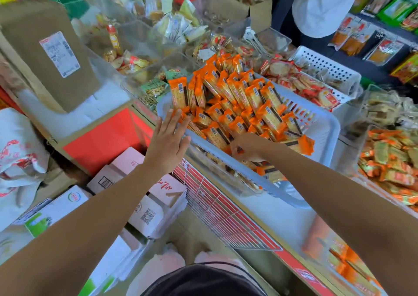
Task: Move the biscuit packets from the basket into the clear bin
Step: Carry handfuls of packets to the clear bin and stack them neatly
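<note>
The basket (325, 123), heaped with orange biscuit packets (235, 96), sits tilted over the clear bin (210, 160), where more packets show dimly through the wall. The left hand (167, 144) lies flat, fingers straight, against the basket's near-left rim and touches the packets there. The right hand (247, 147) reaches in over the near rim, fingers curled down among the packets; I cannot tell whether it grips one. The hands are apart.

Glossy orange film biscuit packets (239, 96), pale matt plastic slatted basket (325, 123), smooth transparent plastic clear bin (203, 160), matt brown cardboard box (29, 31) with paper label (60, 54), thin white-coated metal wire rack (221, 216).
</note>
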`<action>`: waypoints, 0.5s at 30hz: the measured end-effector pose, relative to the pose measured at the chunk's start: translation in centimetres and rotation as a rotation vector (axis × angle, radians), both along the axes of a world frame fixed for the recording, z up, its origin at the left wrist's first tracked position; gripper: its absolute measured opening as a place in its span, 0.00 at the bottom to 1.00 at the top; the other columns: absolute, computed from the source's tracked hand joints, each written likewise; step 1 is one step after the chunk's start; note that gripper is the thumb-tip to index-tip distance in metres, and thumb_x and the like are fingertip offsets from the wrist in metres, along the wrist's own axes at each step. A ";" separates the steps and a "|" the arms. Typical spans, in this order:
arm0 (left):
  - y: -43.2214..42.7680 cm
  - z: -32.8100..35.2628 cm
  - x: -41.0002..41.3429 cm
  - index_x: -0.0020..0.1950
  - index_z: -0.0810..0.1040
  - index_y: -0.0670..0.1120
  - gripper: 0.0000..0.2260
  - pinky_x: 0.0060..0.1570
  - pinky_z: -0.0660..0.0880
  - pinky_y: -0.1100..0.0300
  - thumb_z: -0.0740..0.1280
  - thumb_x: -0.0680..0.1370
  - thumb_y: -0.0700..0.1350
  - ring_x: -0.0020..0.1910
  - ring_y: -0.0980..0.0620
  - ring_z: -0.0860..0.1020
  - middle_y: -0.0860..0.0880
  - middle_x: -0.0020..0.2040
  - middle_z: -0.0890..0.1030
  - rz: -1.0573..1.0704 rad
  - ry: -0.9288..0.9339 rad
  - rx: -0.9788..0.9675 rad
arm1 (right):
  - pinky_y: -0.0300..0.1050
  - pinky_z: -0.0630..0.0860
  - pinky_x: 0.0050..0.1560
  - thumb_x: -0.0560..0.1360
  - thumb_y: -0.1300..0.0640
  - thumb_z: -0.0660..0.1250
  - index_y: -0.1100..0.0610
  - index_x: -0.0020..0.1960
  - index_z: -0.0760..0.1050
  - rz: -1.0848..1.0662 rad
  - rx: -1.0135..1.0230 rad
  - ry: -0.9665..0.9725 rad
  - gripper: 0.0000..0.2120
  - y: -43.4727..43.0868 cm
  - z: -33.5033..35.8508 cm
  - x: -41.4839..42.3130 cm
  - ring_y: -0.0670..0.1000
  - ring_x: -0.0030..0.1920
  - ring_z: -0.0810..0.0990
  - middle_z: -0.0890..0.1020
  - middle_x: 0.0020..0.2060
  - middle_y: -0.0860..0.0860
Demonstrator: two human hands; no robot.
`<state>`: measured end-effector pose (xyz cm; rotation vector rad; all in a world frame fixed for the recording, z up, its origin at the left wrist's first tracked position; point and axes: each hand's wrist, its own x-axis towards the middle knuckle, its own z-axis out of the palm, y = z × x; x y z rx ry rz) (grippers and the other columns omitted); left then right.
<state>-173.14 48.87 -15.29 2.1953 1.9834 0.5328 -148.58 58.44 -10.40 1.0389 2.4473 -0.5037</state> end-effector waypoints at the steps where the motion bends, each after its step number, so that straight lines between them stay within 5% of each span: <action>1: -0.1 0.1 0.1 0.79 0.52 0.48 0.30 0.76 0.40 0.46 0.38 0.79 0.59 0.77 0.49 0.40 0.46 0.79 0.48 0.002 -0.007 0.000 | 0.49 0.74 0.45 0.78 0.53 0.66 0.52 0.44 0.75 -0.016 -0.020 0.028 0.05 0.1 0.0 0.2 0.51 0.43 0.76 0.76 0.42 0.46; 3: -0.1 0.3 0.2 0.79 0.52 0.48 0.31 0.76 0.39 0.47 0.37 0.79 0.60 0.77 0.49 0.39 0.46 0.79 0.48 0.007 -0.017 -0.006 | 0.49 0.75 0.46 0.79 0.53 0.65 0.51 0.44 0.74 -0.063 -0.020 0.153 0.06 0.4 0.2 0.8 0.50 0.44 0.78 0.77 0.40 0.42; 7: 0.0 0.7 0.7 0.78 0.56 0.47 0.33 0.76 0.39 0.47 0.37 0.77 0.60 0.78 0.48 0.41 0.45 0.79 0.51 0.016 -0.029 -0.007 | 0.39 0.73 0.43 0.80 0.56 0.63 0.57 0.47 0.75 -0.137 0.104 0.565 0.06 1.1 2.5 1.5 0.44 0.40 0.77 0.79 0.41 0.48; 10: 0.3 1.8 1.5 0.74 0.67 0.45 0.31 0.75 0.48 0.48 0.42 0.78 0.59 0.77 0.45 0.54 0.44 0.75 0.65 0.010 -0.114 0.088 | 0.36 0.76 0.41 0.80 0.58 0.63 0.59 0.48 0.74 -0.244 0.113 0.848 0.05 0.7 4.9 1.4 0.43 0.39 0.80 0.80 0.42 0.51; 13: 0.6 4.0 3.3 0.67 0.75 0.45 0.27 0.63 0.67 0.50 0.47 0.80 0.57 0.62 0.47 0.71 0.47 0.56 0.80 0.005 -0.369 0.156 | 0.40 0.79 0.48 0.81 0.59 0.62 0.61 0.49 0.73 -0.319 0.061 1.040 0.05 -0.2 6.1 1.3 0.49 0.45 0.83 0.79 0.51 0.56; 15: 0.9 5.4 4.7 0.67 0.74 0.45 0.21 0.49 0.72 0.54 0.51 0.83 0.55 0.48 0.49 0.77 0.50 0.45 0.80 0.042 -0.662 0.077 | 0.41 0.79 0.50 0.81 0.59 0.62 0.63 0.49 0.73 -0.333 0.025 1.113 0.07 -0.8 6.3 1.2 0.52 0.48 0.83 0.78 0.55 0.58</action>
